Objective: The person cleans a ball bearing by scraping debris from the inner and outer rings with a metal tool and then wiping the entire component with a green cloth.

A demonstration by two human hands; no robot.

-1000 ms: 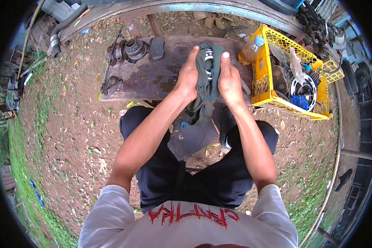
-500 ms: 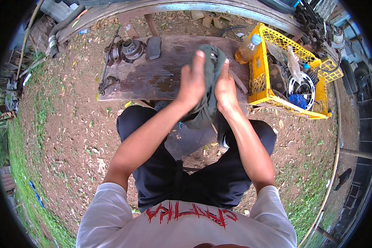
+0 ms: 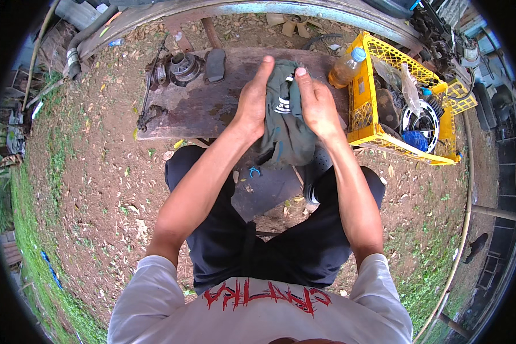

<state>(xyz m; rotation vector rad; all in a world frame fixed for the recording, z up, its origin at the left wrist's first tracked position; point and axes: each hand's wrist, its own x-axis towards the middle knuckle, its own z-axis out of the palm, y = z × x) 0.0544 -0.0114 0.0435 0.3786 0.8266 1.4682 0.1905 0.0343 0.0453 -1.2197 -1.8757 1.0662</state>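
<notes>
A dark green cloth (image 3: 285, 129) with a pale print hangs bunched between my two hands, above the near edge of a wooden bench (image 3: 212, 109). My left hand (image 3: 253, 102) presses it from the left, thumb pointing up. From the right, my right hand (image 3: 318, 109) grips it, the thumb lying along its upper edge. The fingers of both hands are mostly hidden behind the cloth. Whether anything is wrapped inside it, I cannot tell. The cloth's lower end dangles over the bench edge toward my knees.
On the bench's far left stand a round metal hub (image 3: 185, 69), a dark brake pad (image 3: 215, 65) and a thin metal rod with a bracket (image 3: 149, 117). To the right, a bottle of amber liquid (image 3: 345, 69) stands against a yellow crate (image 3: 378, 137) of parts.
My hands have moved slightly apart, and the cloth is spread wider so its pale print shows. My left hand has shifted a little left, my right hand a little right.
</notes>
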